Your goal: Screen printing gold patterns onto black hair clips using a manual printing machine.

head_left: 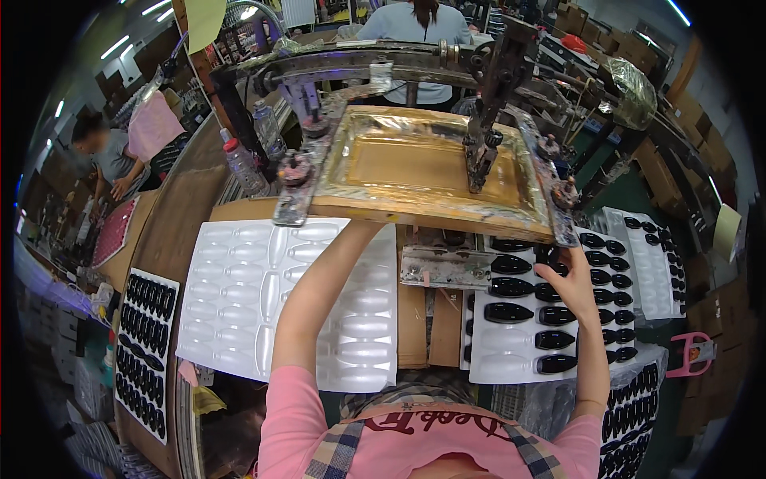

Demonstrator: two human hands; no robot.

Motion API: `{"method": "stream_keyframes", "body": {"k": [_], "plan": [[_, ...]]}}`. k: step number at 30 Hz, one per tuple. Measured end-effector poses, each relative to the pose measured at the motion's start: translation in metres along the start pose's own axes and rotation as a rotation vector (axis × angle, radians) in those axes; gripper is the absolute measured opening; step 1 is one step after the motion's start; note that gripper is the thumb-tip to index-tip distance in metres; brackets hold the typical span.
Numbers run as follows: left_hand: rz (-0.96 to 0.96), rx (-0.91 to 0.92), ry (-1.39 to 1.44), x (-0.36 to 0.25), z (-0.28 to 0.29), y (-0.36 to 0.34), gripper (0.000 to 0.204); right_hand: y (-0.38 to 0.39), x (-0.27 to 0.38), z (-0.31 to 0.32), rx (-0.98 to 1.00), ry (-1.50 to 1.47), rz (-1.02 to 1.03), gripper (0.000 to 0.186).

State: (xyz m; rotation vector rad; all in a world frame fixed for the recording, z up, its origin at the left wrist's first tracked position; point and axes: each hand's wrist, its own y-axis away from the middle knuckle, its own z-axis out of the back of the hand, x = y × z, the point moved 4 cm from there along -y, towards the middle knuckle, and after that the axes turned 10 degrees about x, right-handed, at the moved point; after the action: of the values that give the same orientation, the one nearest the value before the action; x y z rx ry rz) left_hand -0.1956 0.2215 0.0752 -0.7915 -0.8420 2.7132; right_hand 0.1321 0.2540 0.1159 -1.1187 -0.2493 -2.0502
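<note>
My left forearm (321, 291) reaches forward over a white moulded tray (227, 295), and my left hand is hidden beneath a raised wooden screen-printing frame (447, 209). Whatever that hand touches is out of sight. My right hand (573, 286) is over a second white tray (503, 363) with rows of glossy black tapered pieces (511, 312). Its thumb and fingers are spread apart beside one black piece, close under the frame's right corner. Below the frame, between the trays, is a stained metal fixture (447, 267).
Metal arms (351, 62) and a clamp hold the frame. Bottles, one with a red cap (246, 169), stand left of it. More trays of black pieces (146, 351) lie at both sides. A pink stool (691, 355) is at right. Other people are at far left and behind the press.
</note>
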Motion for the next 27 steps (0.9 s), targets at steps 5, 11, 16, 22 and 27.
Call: {"method": "stream_keyframes", "body": {"k": [5, 11, 16, 22, 27], "plan": [[0.284, -0.029, 0.985, 0.033, -0.004, -0.003, 0.024, -0.037, 0.013, -0.029, 0.115, 0.146, 0.066, 0.049], [0.287, -0.285, 0.912, 0.010, 0.062, 0.024, 0.025, -0.070, 0.030, -0.080, 0.270, 0.315, 0.135, 0.056], [0.678, -0.427, 0.680, 0.084, 0.043, 0.117, 0.018, -0.070, 0.037, -0.098, 0.310, 0.224, 0.219, 0.055], [0.802, -0.512, 0.682, 0.113, -0.013, 0.172, 0.020, -0.040, 0.028, -0.050, 0.077, 0.146, 0.084, 0.040], [0.827, -0.386, 0.376, 0.094, -0.010, 0.163, 0.020, -0.001, 0.005, -0.033, 0.179, 0.213, -0.071, 0.026]]}}
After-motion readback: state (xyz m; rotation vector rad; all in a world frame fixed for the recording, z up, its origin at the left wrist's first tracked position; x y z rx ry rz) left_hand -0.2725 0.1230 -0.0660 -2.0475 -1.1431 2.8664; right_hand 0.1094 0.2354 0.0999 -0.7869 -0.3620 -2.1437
